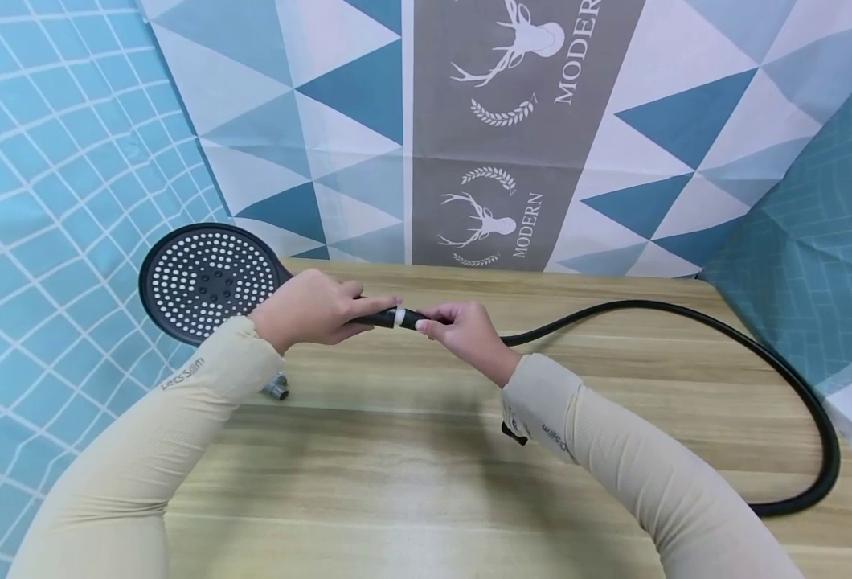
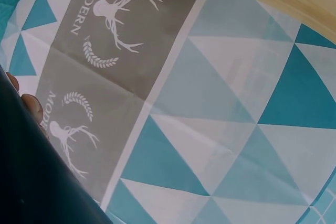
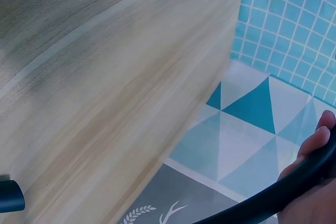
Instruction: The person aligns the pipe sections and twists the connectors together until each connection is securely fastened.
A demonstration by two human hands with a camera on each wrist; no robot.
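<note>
**Both hands are gripping beside the white ring between a black shower head [image 1: 209, 281] and a black hose [image 1: 650, 304]**

Nearest the viewer, two cream sleeves [image 1: 129, 450] are stretching forward, one on each side, on the near side of the shower head. Beyond the cuffs, the left hand [image 1: 317, 304] is gripping the handle just right of the shower head's disc, its fingers curling round it and the index finger lying along it. Farther right of the shower head, the right hand [image 1: 469, 330] is pinching the hose's end between thumb and fingers. The white ring [image 1: 399, 316] is showing between the hands; whether the parts are screwed tight, one cannot tell. The shower head itself is facing the viewer, holes showing, above a wooden table [image 1: 397, 490]. The hose is looping out far right of it and bending back toward the viewer. A metal fitting [image 1: 277, 389] is lying below the shower head, partly hidden by the left cuff. Behind the shower head, a triangle-patterned covering [image 1: 354, 121] is rising, its grey strip bearing deer heads; left of it, a blue tiled covering [image 1: 43, 201] is standing.
</note>
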